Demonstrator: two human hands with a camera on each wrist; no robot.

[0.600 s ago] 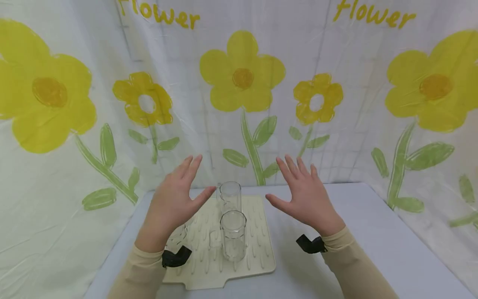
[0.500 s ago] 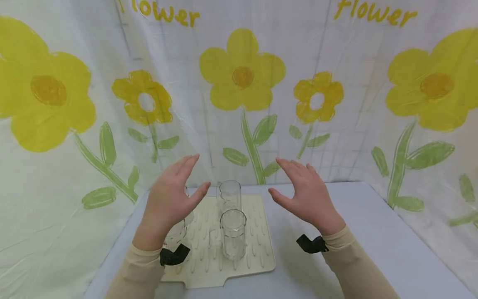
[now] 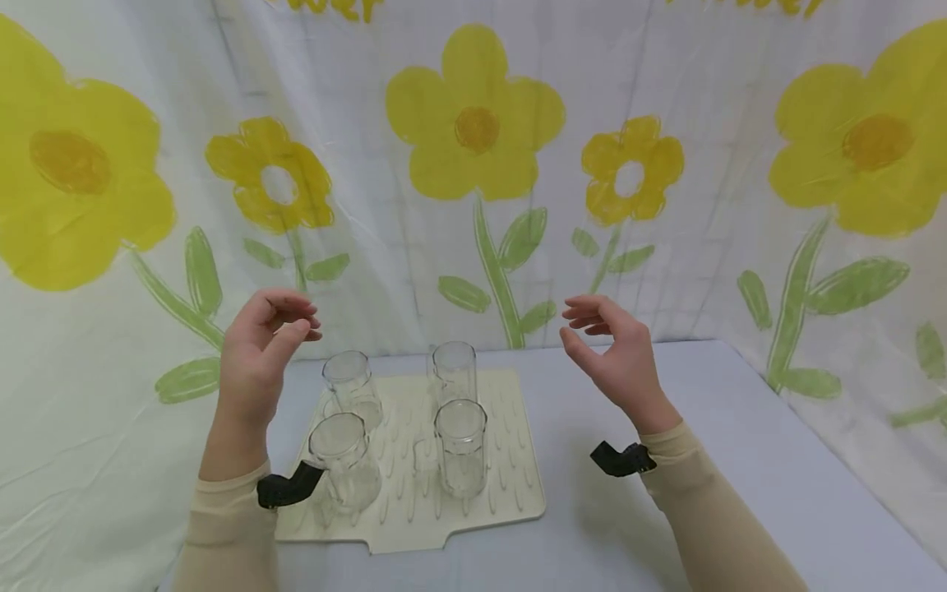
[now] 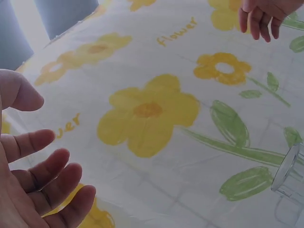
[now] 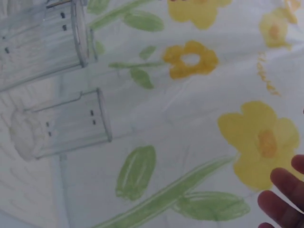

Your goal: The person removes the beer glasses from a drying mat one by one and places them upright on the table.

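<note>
In the head view my left hand [image 3: 255, 362] is raised beyond the left side of the cream drying mat [image 3: 403, 510], its fingers loosely bent and holding nothing. My right hand [image 3: 621, 362] hovers to the right of the mat, fingers bent, thumb apart from them, nothing in its grasp. Several clear glass mugs stand upright on the mat. A front left mug [image 3: 348, 477] is nearest my left wrist, with a rear left mug [image 3: 353, 386] behind it. On the right side are a front mug [image 3: 462, 452] and a rear mug [image 3: 455, 370].
The mat, covered in raised ridges, lies on a pale table [image 3: 710, 460]. A white curtain [image 3: 399, 271] printed with yellow flowers hangs behind and beside the table. Each wrist wears a black camera mount, such as the right mount [image 3: 621, 459].
Both hands have moved apart, the left one further, and their spread fingers have bent. The left mugs have come into full view. The head view has tipped slightly downward.
</note>
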